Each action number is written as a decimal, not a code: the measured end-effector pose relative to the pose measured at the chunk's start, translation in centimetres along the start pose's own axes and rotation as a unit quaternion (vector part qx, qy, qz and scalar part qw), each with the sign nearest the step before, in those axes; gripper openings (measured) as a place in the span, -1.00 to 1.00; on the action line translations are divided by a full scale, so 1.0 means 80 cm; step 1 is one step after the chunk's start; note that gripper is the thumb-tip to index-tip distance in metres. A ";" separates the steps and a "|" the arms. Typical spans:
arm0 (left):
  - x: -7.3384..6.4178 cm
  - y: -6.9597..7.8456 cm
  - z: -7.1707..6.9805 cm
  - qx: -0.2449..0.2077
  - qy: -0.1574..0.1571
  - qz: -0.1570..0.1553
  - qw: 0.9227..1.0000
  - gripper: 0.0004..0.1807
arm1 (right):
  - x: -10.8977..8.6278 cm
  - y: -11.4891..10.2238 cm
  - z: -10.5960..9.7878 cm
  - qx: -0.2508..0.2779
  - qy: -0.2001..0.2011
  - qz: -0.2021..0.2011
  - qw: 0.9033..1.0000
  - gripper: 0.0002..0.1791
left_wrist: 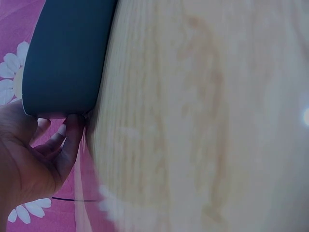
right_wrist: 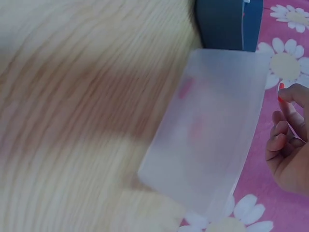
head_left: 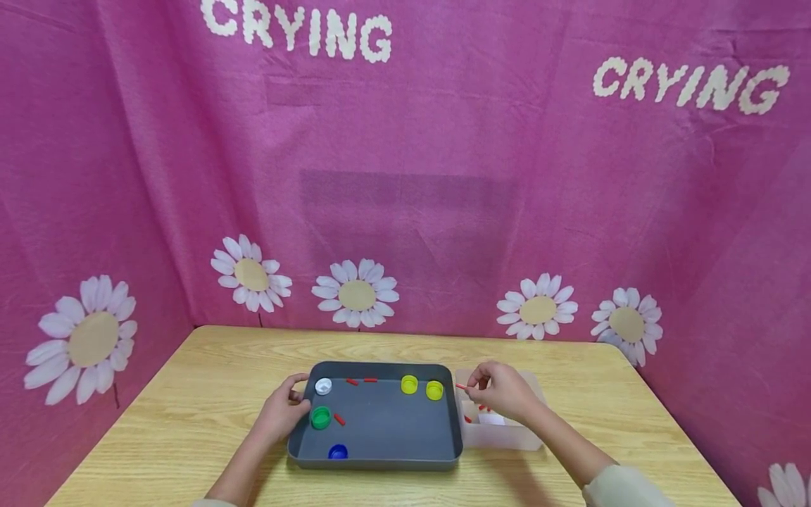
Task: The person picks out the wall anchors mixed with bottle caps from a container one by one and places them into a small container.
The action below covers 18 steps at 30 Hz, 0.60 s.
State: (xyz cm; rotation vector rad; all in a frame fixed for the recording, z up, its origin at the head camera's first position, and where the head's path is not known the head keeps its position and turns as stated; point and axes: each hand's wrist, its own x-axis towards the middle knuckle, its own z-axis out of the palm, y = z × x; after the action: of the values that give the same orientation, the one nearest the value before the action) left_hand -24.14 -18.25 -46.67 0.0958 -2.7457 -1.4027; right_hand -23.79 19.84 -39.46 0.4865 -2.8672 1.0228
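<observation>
My right hand (head_left: 502, 389) pinches a small red stick (head_left: 462, 386) between thumb and fingertips, above the translucent box (head_left: 507, 440). The right wrist view also has the red stick (right_wrist: 281, 92) at the fingertips, beyond the box's wall. My left hand (head_left: 283, 408) grips the left side of the dark grey tray (head_left: 380, 465); in the left wrist view its fingers (left_wrist: 72, 133) touch the tray's outer wall. Inside the tray are a white cap (head_left: 323, 386), a green cap (head_left: 321, 417), a blue cap (head_left: 338, 451), two yellow caps (head_left: 409, 384) and three red sticks (head_left: 339, 420).
The box stands against the tray's right side and holds more red sticks (head_left: 467, 419) and something white (head_left: 491, 418); my right hand hides part of it. Both containers rest on a wooden table (head_left: 190, 394). Behind it hangs a pink cloth (head_left: 443, 127) with printed daisies.
</observation>
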 end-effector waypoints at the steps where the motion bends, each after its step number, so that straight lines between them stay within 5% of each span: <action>1: 0.000 0.000 0.000 0.001 -0.001 0.000 1.000 -0.46 | -0.002 0.003 -0.001 -0.004 0.001 -0.001 1.000 -0.94; 18: 0.001 0.000 0.000 0.000 -0.003 -0.004 1.000 -0.46 | -0.012 0.046 0.010 -0.023 0.010 0.035 0.999 -0.89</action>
State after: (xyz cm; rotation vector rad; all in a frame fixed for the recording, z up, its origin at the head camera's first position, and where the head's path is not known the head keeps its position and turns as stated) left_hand -24.21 -18.23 -46.66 0.1016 -2.7537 -1.4067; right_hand -24.04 22.31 -42.48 0.3734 -2.9013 0.9641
